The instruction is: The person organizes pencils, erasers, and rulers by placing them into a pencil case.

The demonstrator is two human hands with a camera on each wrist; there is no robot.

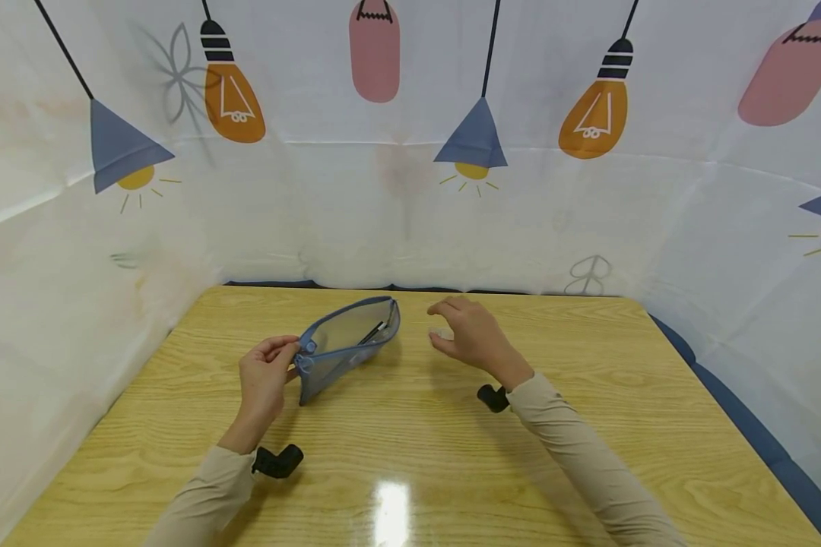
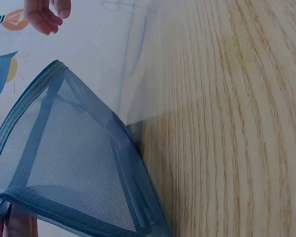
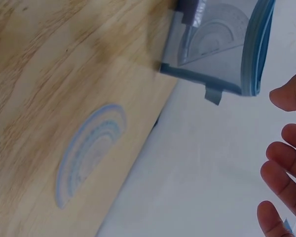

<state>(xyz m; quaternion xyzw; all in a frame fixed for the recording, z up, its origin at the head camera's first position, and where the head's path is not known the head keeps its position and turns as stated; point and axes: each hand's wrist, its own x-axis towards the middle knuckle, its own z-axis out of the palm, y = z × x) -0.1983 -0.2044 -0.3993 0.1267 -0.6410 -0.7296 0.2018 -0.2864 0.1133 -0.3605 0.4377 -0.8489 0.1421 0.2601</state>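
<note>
My left hand [image 1: 263, 380] pinches the near left corner of a blue mesh zipper pouch [image 1: 338, 368], holding it tilted with its mouth spread apart. Inside the pouch lie a dark pen-like item [image 1: 372, 333] and, in the right wrist view, a clear protractor [image 3: 219, 32]. To the right of the pouch, my right hand [image 1: 475, 334] hovers above the table, fingers relaxed and apart, holding nothing. A second clear protractor [image 3: 91, 148], half-round with a bluish edge, lies flat on the wood below that hand; in the head view the hand mostly hides it.
The wood-grain table [image 1: 397, 448] reaches back to a white curtain [image 1: 397, 220] printed with lamps and bulbs. A black wrist camera [image 1: 280, 461] sits at the left cuff, and another black wrist camera [image 1: 494, 399] at the right cuff.
</note>
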